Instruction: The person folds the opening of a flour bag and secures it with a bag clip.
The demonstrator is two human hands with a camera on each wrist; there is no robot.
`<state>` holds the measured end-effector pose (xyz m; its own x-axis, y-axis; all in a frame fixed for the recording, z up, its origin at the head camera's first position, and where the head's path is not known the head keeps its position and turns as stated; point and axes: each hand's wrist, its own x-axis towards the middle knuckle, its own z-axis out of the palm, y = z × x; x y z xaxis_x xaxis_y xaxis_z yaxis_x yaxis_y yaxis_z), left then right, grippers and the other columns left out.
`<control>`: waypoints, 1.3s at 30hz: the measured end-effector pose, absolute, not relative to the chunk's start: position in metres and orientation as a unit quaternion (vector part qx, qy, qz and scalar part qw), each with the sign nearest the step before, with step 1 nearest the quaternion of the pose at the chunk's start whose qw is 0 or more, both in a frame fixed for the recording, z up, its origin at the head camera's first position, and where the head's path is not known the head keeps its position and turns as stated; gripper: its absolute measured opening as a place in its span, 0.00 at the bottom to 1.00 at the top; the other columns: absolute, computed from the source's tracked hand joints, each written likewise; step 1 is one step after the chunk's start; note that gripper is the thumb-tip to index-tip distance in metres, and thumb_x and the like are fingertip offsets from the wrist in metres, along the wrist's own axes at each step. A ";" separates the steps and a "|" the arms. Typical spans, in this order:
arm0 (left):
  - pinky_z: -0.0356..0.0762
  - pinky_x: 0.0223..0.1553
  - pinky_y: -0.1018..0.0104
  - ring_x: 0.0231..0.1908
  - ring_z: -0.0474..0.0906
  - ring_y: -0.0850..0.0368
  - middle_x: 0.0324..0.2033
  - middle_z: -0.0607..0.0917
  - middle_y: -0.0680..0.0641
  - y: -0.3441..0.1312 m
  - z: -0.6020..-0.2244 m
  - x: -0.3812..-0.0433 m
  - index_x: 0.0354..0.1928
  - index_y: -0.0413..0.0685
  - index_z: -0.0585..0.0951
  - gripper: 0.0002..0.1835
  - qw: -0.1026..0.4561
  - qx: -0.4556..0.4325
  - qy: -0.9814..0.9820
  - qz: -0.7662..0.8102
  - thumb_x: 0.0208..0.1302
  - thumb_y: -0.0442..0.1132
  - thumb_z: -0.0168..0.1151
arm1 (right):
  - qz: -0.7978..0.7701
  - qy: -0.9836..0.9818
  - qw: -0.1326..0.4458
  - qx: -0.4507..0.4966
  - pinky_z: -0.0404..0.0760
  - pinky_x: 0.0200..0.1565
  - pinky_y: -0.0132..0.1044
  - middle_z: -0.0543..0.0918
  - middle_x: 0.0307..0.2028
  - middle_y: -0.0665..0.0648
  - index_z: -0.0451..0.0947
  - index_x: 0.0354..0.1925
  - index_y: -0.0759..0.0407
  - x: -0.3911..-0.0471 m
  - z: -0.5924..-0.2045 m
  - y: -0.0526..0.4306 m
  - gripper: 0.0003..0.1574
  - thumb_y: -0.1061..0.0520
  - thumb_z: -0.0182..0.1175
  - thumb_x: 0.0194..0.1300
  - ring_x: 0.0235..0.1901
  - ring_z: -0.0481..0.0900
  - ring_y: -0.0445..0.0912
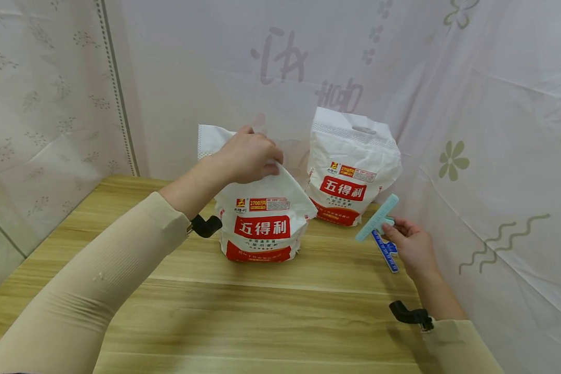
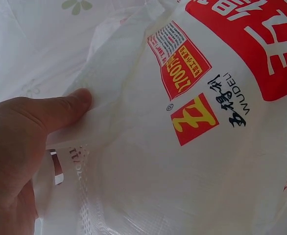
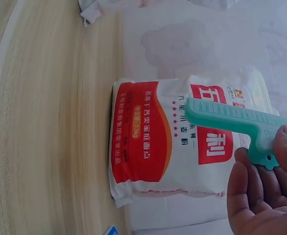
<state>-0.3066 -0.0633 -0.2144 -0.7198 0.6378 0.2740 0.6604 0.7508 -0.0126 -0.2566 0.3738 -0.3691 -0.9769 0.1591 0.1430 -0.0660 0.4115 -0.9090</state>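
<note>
A white flour bag [image 1: 262, 228] with red print stands upright at the middle of the table. My left hand [image 1: 250, 156] grips its top edge, which is folded over; in the left wrist view the thumb [image 2: 77, 103] presses on the white fabric. In my right hand [image 1: 413, 246] is a light green sealing clip [image 1: 377, 218], pinched by its handle between thumb and fingers. The right wrist view shows this clip [image 3: 231, 117] in front of a second flour bag [image 3: 138, 132]. A blue sealing clip [image 1: 385, 252] lies on the table beside the right hand.
The second flour bag [image 1: 355, 171], with a handle slot in its top, stands at the back right against the curtain. Printed curtains [image 1: 191, 62] enclose the wooden table [image 1: 243, 311] at the back and sides.
</note>
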 end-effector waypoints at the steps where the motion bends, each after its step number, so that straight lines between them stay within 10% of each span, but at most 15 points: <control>1: 0.72 0.67 0.42 0.56 0.87 0.46 0.53 0.93 0.50 -0.063 -0.214 -0.307 0.55 0.54 0.91 0.12 0.131 -0.350 -0.926 -0.043 0.77 0.46 0.70 | 0.544 -0.832 0.108 -0.031 0.87 0.46 0.23 0.87 0.38 0.33 0.76 0.67 0.71 -0.256 -0.369 0.373 0.29 0.51 0.63 0.82 0.41 0.88 0.31; 11: 0.72 0.66 0.43 0.55 0.87 0.46 0.53 0.93 0.50 -0.064 -0.214 -0.307 0.55 0.55 0.91 0.12 0.131 -0.350 -0.927 -0.038 0.77 0.47 0.70 | 0.607 -0.777 0.154 -0.058 0.87 0.42 0.22 0.90 0.34 0.38 0.86 0.49 0.53 -0.251 -0.356 0.361 0.07 0.52 0.68 0.78 0.36 0.89 0.32; 39: 0.72 0.67 0.43 0.56 0.87 0.47 0.54 0.93 0.50 -0.063 -0.214 -0.307 0.57 0.55 0.91 0.12 0.133 -0.348 -0.928 -0.031 0.77 0.46 0.70 | 0.604 -0.776 0.176 -0.055 0.84 0.47 0.20 0.88 0.40 0.41 0.89 0.53 0.55 -0.256 -0.332 0.331 0.13 0.51 0.69 0.78 0.44 0.82 0.39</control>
